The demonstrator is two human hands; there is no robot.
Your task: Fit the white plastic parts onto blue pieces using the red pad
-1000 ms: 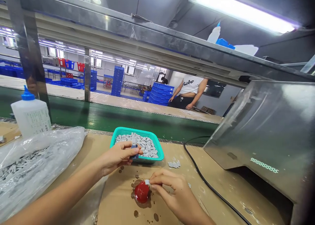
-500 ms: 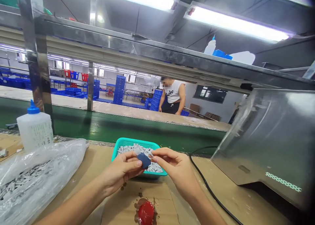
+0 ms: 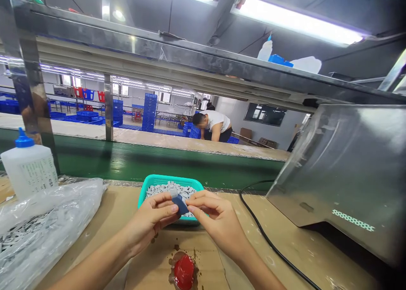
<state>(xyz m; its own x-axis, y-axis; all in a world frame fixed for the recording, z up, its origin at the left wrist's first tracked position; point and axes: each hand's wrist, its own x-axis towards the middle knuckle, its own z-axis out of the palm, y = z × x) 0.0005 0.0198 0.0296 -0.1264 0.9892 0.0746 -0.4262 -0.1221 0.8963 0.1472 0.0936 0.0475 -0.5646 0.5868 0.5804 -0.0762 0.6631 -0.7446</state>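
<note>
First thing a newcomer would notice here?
The left hand and right hand at bottom centre, pinching a small blue piece over a teal basket of grey parts. Just below, a glossy red dome sits on stained cardboard. At left stands a white bottle behind a plastic bag; a steel housing fills the right.

Left: plastic bag [image 3: 44,235] on the bench [image 3: 279,247], squeeze bottle [image 3: 30,171] behind it.
Centre: mesh basket [image 3: 171,179] straight ahead of me.
Right: steel housing [image 3: 336,171].
Behind: conveyor belt [image 3: 165,163] past the basket.
</note>
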